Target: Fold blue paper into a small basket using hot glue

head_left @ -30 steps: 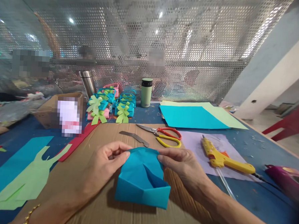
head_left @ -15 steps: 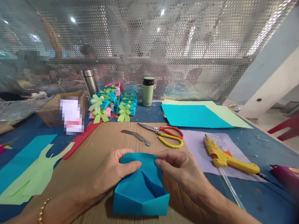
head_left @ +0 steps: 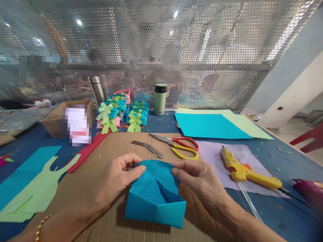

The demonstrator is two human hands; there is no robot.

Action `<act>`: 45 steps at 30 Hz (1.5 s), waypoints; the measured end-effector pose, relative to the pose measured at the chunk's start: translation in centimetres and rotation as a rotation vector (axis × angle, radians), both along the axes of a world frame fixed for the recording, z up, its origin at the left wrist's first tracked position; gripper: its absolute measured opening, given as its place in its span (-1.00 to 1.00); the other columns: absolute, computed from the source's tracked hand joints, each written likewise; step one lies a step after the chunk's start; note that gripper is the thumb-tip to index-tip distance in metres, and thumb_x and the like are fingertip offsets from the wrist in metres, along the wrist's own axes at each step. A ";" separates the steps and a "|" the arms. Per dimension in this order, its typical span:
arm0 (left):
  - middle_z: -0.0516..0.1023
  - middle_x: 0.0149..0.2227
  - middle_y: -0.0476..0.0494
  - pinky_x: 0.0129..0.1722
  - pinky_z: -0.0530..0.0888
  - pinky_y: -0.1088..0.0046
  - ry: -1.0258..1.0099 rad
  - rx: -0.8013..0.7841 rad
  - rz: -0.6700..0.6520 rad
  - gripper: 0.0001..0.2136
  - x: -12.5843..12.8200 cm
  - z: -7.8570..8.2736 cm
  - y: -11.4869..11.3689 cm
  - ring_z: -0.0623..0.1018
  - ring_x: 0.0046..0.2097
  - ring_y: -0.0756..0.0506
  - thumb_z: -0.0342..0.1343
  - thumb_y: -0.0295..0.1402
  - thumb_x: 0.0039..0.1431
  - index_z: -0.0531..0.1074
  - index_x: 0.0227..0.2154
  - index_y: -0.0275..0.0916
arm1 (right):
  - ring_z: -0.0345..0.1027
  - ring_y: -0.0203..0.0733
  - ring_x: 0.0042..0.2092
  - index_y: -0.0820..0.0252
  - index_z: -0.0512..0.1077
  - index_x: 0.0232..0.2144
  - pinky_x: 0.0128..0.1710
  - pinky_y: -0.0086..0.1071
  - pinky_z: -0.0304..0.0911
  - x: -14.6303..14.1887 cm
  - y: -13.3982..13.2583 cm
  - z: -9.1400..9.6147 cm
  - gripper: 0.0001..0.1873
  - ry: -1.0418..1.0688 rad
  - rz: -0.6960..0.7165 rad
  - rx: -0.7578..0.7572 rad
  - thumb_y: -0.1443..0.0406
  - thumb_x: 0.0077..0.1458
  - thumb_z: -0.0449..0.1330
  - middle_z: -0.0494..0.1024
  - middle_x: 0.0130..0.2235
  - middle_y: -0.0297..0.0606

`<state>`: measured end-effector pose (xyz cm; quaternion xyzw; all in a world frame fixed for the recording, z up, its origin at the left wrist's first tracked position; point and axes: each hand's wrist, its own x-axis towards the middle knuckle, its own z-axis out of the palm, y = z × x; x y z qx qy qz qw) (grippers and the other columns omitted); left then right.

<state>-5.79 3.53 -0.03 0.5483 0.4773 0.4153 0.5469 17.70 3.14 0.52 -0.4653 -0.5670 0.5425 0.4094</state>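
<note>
A folded blue paper box (head_left: pixel 154 211) is held over the cardboard sheet (head_left: pixel 103 190), its far flap raised and its near wall facing me. My left hand (head_left: pixel 126 171) pinches the flap's left corner between thumb and fingers. At the right corner, my right hand (head_left: pixel 192 175) grips the same flap in a pinch. Inside the box, a crease opens into a dark pocket on the right. Beyond the flap lie a grey metal blade (head_left: pixel 147 148) and scissors (head_left: pixel 185 148) with red and yellow handles.
A yellow glue gun (head_left: pixel 245 172) rests on lilac paper (head_left: pixel 208 156) to the right. Blue and green sheets (head_left: pixel 212 125) lie behind it. Small decorated paper baskets (head_left: pixel 136 116), a green flask (head_left: pixel 159 99) and a cardboard box (head_left: pixel 53 119) stand at the back. Green cut paper (head_left: pixel 35 194) lies left.
The paper box has risen slightly and tilted, its right side lower. My left thumb has slid outward toward the flap's left corner. Both hands still pinch the flap.
</note>
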 end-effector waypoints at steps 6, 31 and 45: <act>0.53 -0.42 -0.04 -0.46 0.39 0.58 -0.108 -0.085 -0.041 -0.73 0.2 0.0 -0.1 0.46 -0.43 0.03 0.35 -0.20 0.03 0.52 -0.28 -0.26 | 0.33 -0.30 -0.49 0.21 0.60 -0.41 -0.46 -0.42 0.26 0.0 -0.2 -0.1 -0.68 0.005 -0.014 0.012 0.06 -0.03 0.35 0.54 -0.52 -0.29; 0.51 -0.49 -0.02 -0.49 0.39 0.54 -0.153 -0.240 -0.109 -0.67 1.0 -0.2 -0.8 0.43 -0.49 0.03 0.38 -0.14 -0.04 0.48 -0.37 -0.29 | 0.36 -0.30 -0.48 0.21 0.59 -0.42 -0.46 -0.44 0.27 -0.4 -0.4 -0.5 -0.76 -0.031 0.054 0.042 0.14 0.03 0.30 0.57 -0.49 -0.27; 0.40 -0.59 0.07 -0.58 0.28 0.60 -0.112 -0.233 -0.075 -0.73 1.2 0.0 -0.8 0.32 -0.56 0.08 0.35 -0.22 -0.06 0.41 -0.42 -0.26 | 0.36 -0.29 -0.47 0.23 0.60 -0.41 -0.45 -0.43 0.29 -0.6 -0.4 -0.8 -0.74 -0.006 0.057 0.008 0.12 -0.02 0.34 0.58 -0.49 -0.25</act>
